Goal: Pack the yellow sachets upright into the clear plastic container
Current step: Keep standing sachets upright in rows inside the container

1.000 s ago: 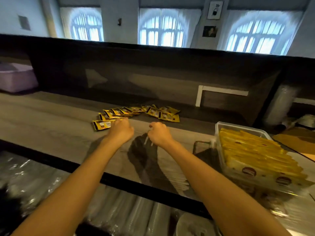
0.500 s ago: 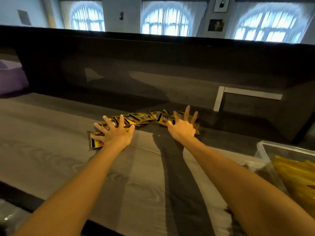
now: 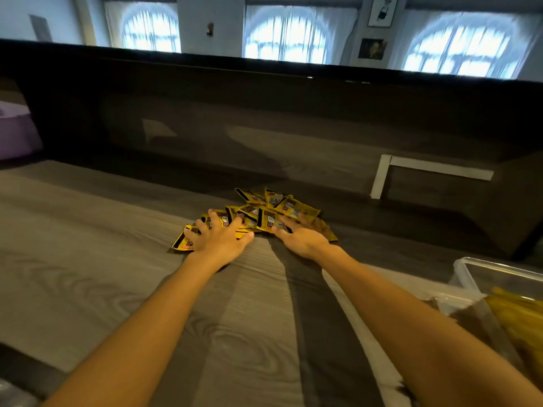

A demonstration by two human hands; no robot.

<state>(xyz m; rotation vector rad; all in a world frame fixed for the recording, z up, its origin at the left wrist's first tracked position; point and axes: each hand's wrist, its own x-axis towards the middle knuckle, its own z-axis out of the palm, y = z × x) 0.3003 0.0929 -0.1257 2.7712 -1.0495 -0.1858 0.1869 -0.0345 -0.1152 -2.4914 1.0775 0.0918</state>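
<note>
Several yellow sachets [image 3: 266,208] lie in a loose overlapping heap on the grey wood-grain counter [image 3: 88,259], near its back edge. My left hand [image 3: 219,240] lies flat on the left end of the heap with fingers spread. At the right end, my right hand [image 3: 299,236] has its fingers stretched out flat over the sachets. Neither hand has lifted a sachet. The clear plastic container [image 3: 499,274] stands at the right edge of the view, partly cut off. More yellow sachets [image 3: 520,315] stand upright inside it.
A dark raised wall [image 3: 264,127] runs along the back of the counter just behind the heap. A purple box [image 3: 14,133] sits far left. A white L-shaped strip [image 3: 382,177] is on the wall at right.
Both hands have slid toward each other across the counter. The sachets, earlier spread out in a row, are now pushed together into a heap between them.
</note>
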